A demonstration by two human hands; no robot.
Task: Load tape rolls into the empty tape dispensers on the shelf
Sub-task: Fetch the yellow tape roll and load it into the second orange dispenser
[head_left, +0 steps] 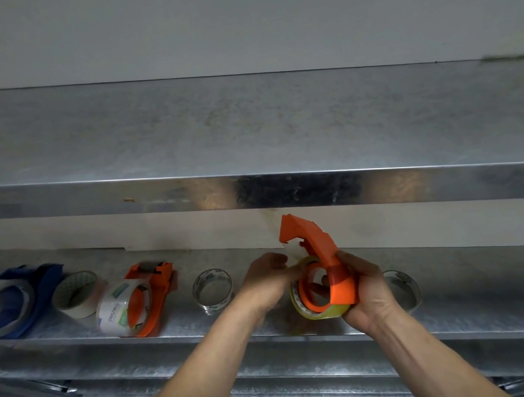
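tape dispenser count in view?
3: blue dispenser far left on the shelf; loaded orange dispenser right of it; held orange dispenser in the right hand. More may sit off-frame.

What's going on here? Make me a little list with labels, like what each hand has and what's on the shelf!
right hand: grips held orange dispenser
left hand: pinches yellowish tape roll sitting in that dispenser
shelf, left to right: blue dispenser (loaded), white roll, second orange dispenser (loaded), clear roll, half-hidden roll behind the right hand
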